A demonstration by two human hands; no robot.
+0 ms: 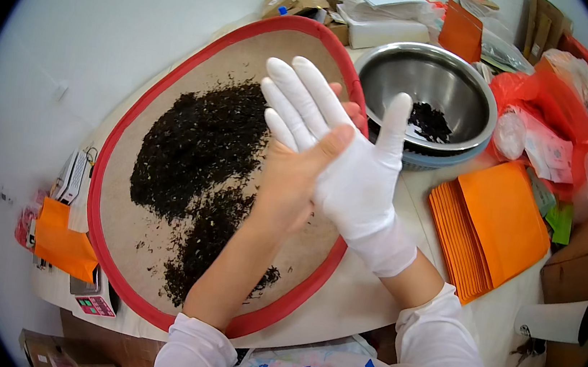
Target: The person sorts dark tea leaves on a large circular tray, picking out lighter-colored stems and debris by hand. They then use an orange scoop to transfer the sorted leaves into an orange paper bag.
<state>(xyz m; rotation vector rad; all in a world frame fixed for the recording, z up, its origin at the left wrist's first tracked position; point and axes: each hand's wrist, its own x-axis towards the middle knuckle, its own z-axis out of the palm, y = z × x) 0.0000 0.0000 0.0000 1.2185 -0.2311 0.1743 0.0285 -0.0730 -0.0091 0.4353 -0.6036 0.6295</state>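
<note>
My right hand wears a white glove, palm up, its fingers stretched toward the upper left and its thumb apart. My bare left hand is wrapped round the gloved hand from its little-finger side, thumb across the palm and fingertips showing behind. Both hands are above the right part of a large round tray with a red cloth rim. Dark, loose dried leaf bits, resembling tea leaves, lie heaped on its beige bed. Part of the heap is hidden behind my left hand and forearm.
A steel bowl holding some dark bits stands behind right. Orange pouches are stacked at right, near red and clear plastic bags. At left are another orange pouch and a small scale. A white cup-shaped object lies far right.
</note>
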